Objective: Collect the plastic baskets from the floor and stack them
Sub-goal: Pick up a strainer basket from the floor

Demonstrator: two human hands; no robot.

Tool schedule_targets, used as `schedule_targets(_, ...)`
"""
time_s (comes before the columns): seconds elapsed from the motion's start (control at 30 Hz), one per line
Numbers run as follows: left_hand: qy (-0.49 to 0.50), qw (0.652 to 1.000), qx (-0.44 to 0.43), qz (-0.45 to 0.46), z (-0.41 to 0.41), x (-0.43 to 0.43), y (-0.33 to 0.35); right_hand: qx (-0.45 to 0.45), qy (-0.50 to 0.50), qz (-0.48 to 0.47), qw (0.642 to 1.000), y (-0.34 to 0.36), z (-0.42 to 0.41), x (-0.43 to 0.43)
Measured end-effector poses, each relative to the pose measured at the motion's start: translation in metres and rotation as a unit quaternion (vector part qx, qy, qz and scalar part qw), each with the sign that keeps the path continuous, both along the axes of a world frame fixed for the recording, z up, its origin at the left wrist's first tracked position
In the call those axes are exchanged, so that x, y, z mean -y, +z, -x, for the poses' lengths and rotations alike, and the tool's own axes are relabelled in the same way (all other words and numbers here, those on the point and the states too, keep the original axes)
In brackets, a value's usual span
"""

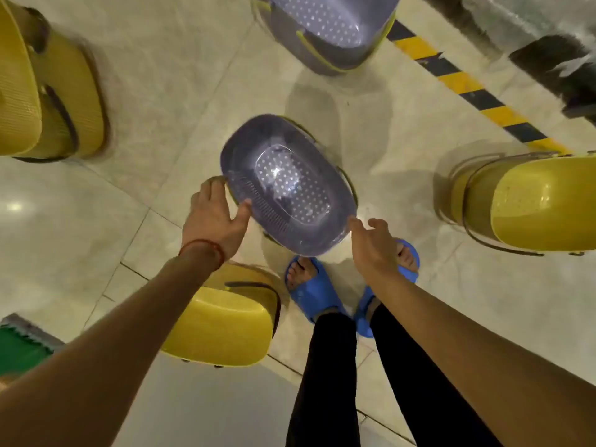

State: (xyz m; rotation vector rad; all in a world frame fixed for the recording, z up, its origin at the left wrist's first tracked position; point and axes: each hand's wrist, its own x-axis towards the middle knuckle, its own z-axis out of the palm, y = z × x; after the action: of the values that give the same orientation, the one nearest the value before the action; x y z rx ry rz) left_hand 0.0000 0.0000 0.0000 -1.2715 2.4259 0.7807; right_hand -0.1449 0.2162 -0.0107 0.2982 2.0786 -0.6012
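We spread left hand [213, 217] and right hand [371, 243], fingers wide, flanking inverted purple basket [287, 188] mid-floor [161, 75], for two-sided lift.

Single view, head-worn wide-angle camera, looking steeply down from standing height. Pale glossy tiled floor [96, 221] fills frame; strong barrel distortion bends edges. Both bare forearms enter from bottom corners, reaching forward to frame centre. Feet in blue rubber slide sandals [306, 291] directly below lens, lower centre. Upside-down grey-purple perforated plastic basket [287, 188] nearest centre, close range. Yellow plastic baskets [225, 317] pushed to left, right, lower margins. Yellow-black striped floor tape [467, 82] runs diagonally upper right. No second view.
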Motion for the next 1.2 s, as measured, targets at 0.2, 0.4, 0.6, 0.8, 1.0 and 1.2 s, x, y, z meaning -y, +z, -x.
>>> schedule_targets(0.2, 0.097, 0.989, -0.112, -0.014, 0.033, 0.019, -0.067, 0.021, -0.085, 0.06, 0.994, -0.065, -0.018, 0.013)
schedule_targets(0.4, 0.114, 0.99, -0.074, 0.019, 0.044, 0.034, -0.08, 0.003, -0.05, 0.075, 0.996, -0.072, -0.016, 0.01)
schedule_targets(0.6, 0.125, 0.991, -0.037, -0.024, 0.041, 0.022, -0.046, -0.033, -0.028, 0.032, 0.999, -0.031, 0.009, -0.018)
schedule_targets(0.8, 0.125, 0.992, 0.006, -0.014, 0.025, -0.013, 0.026, -0.07, 0.018, -0.003, 0.997, 0.058, 0.026, -0.059)
schedule_targets(1.0, 0.123, 0.991, -0.016, -0.038, 0.014, -0.055, 0.111, -0.089, 0.064, -0.012, 0.994, 0.143, 0.032, -0.105)
schedule_targets(1.2, 0.05, 0.993, -0.04, -0.101, 0.015, -0.095, 0.177, -0.108, 0.07, 0.013, 0.992, 0.209, 0.041, -0.161)
